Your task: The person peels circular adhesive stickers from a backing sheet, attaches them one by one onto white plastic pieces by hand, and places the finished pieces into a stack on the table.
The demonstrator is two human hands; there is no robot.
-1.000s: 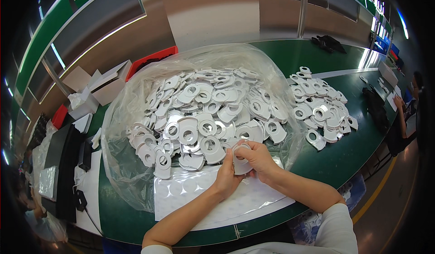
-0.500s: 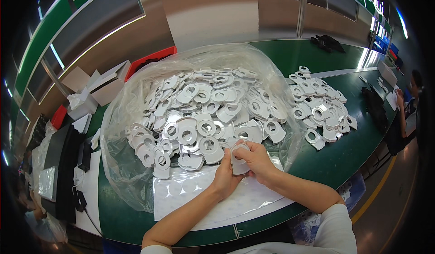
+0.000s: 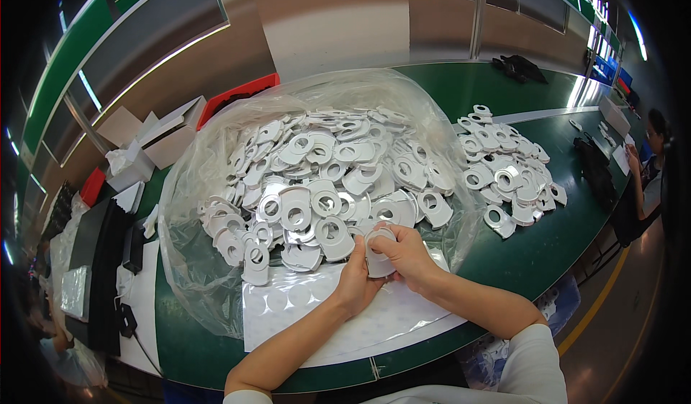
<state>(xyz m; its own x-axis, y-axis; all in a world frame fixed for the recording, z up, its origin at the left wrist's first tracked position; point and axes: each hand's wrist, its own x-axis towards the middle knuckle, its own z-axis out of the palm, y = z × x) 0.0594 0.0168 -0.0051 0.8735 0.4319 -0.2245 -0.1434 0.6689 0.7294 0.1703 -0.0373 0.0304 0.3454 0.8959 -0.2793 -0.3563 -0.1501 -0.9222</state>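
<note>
Between my two hands is a white plastic ring-shaped part (image 3: 379, 263), held upright above the sheets. My left hand (image 3: 355, 284) is closed on its left edge, thumb up along the side. With its thumb pressed at the round opening, my right hand (image 3: 410, 257) grips the right side and top. Under my wrists lies a sheet of clear round stickers (image 3: 288, 299) on white paper. Just beyond my hands, a large heap of similar white parts (image 3: 335, 235) rests in an open clear plastic bag (image 3: 198, 289).
A smaller pile of white parts (image 3: 507, 177) lies to the right on the green table (image 3: 547, 260). At the left are an open white box (image 3: 173, 132), a red bin (image 3: 237, 96) and a black case (image 3: 101, 274). Another person (image 3: 648, 166) sits at the far right.
My hands and the held part stay almost in place. The view has shifted very slightly. At the far right, the other person's head has come further into view.
</note>
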